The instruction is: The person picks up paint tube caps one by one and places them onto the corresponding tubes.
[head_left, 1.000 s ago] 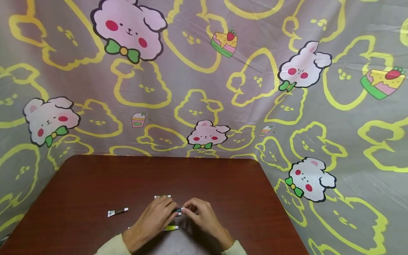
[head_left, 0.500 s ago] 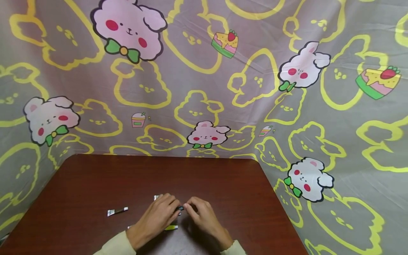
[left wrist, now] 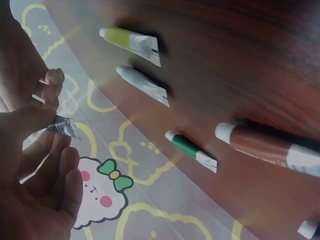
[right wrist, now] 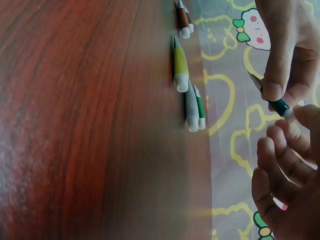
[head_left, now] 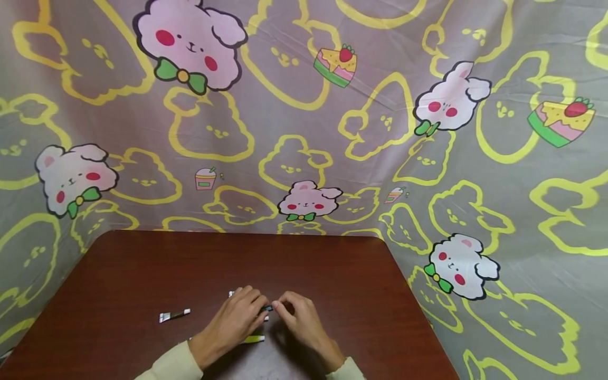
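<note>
Thumb and fingers of my left hand (head_left: 234, 323) pinch a small dark green paint tube (right wrist: 281, 106). Its silver crimped end (left wrist: 68, 128) sticks out past the fingers in the left wrist view. My right hand (head_left: 302, 320) pinches the white cap (right wrist: 289, 115) at the tube's other end with thumb and fingertips, which partly cover it. Both hands are together over the table. Beyond them in the left wrist view lie a yellow tube (left wrist: 118, 38), a grey tube (left wrist: 142, 83) and a bright green tube (left wrist: 185, 146).
A brown tube (left wrist: 260, 148) lies apart from the others in the left wrist view, with another white-capped tube (left wrist: 308, 230) at the corner. The red-brown table (head_left: 157, 269) meets a patterned cloth (head_left: 294, 121) behind and at the sides.
Both hands have risen slightly, with the tube still between them. My right fingers have closed in over the white cap, which showed more plainly a second ago.
</note>
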